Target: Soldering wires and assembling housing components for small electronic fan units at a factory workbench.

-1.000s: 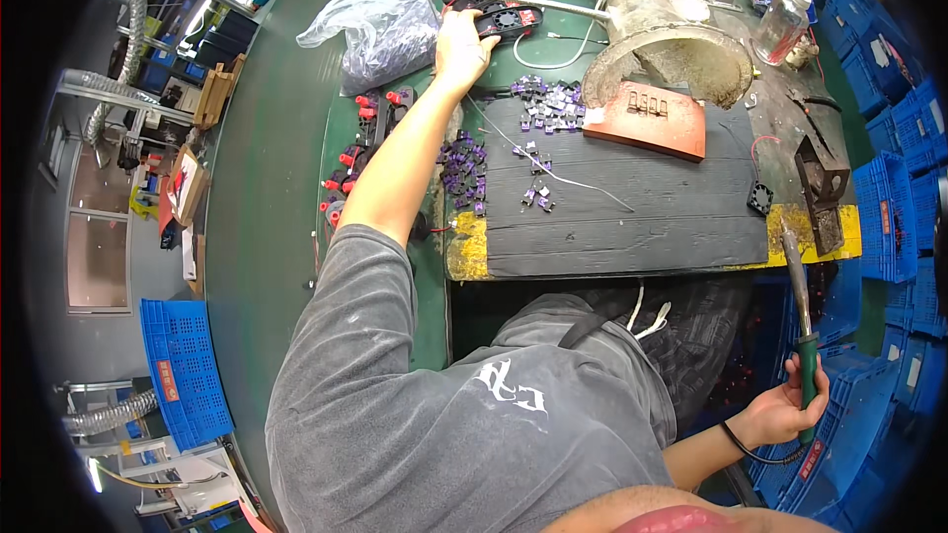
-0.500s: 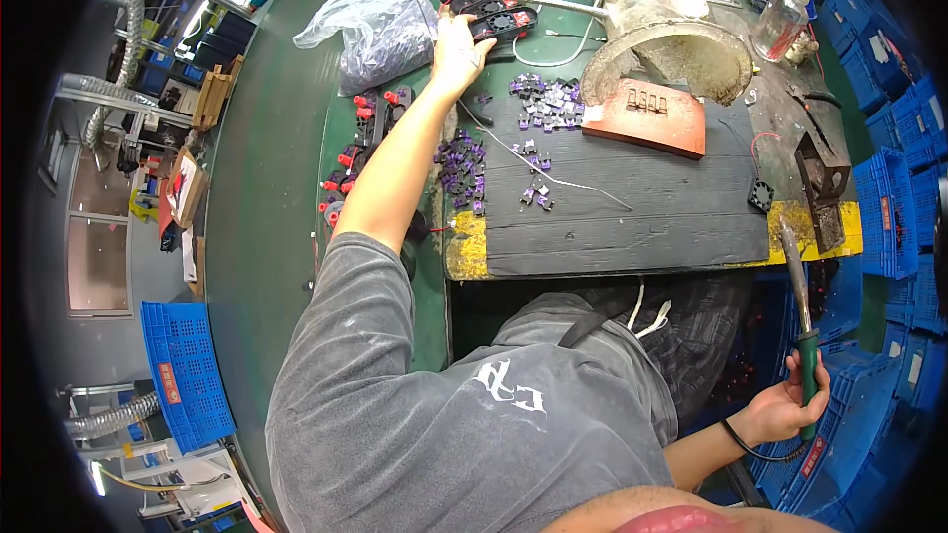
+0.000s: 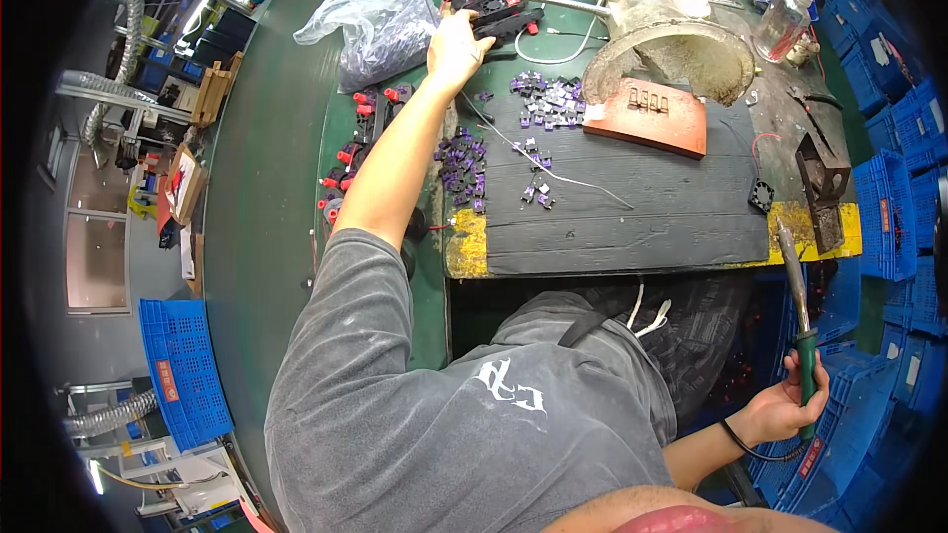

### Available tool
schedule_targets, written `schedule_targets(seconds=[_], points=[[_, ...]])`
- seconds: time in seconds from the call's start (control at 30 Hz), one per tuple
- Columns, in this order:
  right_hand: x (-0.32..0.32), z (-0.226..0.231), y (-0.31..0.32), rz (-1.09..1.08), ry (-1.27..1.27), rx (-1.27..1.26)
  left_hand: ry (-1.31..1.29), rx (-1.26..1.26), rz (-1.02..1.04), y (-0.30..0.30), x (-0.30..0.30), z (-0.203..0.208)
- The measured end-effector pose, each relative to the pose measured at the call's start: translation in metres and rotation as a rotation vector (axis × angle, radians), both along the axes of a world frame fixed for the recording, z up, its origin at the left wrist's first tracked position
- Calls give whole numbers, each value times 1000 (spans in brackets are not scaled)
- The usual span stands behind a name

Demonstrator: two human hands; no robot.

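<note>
Right hand (image 3: 778, 412) wraps my long, green-handled metal soldering iron (image 3: 806, 347): stiff I reckon, handle-only hold; can't tell if left hand (image 3: 455, 54) grips.

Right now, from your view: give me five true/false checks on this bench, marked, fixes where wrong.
1. The right hand holds a green-handled soldering iron. True.
2. The orange block sits right of the purple-and-black components. True.
3. The left hand rests on the orange block. False: it is at the black fan units.
4. The clear plastic bag is empty. False: it has dark contents.
5. The iron's tip is apart from the orange block. True.
</note>
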State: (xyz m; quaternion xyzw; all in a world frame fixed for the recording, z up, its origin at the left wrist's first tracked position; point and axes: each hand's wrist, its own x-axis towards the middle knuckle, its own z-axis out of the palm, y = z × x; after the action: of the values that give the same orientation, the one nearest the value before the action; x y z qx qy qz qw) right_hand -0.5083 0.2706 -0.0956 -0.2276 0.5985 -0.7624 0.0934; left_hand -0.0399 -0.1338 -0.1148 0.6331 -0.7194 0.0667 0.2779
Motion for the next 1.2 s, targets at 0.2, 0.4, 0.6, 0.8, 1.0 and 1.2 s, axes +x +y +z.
schedule_targets(seconds=[0.2, 0.4, 0.6, 0.8, 1.0, 1.2], points=[[1, 0, -2, 23, -3, -21, -56, 30, -40, 12, 8, 5], [-1, 6, -3, 38, -23, -46, -197, 91, -338, 63, 33, 52], [-11, -4, -18, 69, -92, -115, -130, 298, 69, 133, 123, 106], [-1, 3, -30, 80, -76, -69, -146, 577, 294, 147, 145, 78], [3, 2, -24, 79, -101, -89, -294, 539, 371, 151, 131, 60], [0, -1, -19, 65, -117, -97, 776, 574, 319, 155, 163, 85]])
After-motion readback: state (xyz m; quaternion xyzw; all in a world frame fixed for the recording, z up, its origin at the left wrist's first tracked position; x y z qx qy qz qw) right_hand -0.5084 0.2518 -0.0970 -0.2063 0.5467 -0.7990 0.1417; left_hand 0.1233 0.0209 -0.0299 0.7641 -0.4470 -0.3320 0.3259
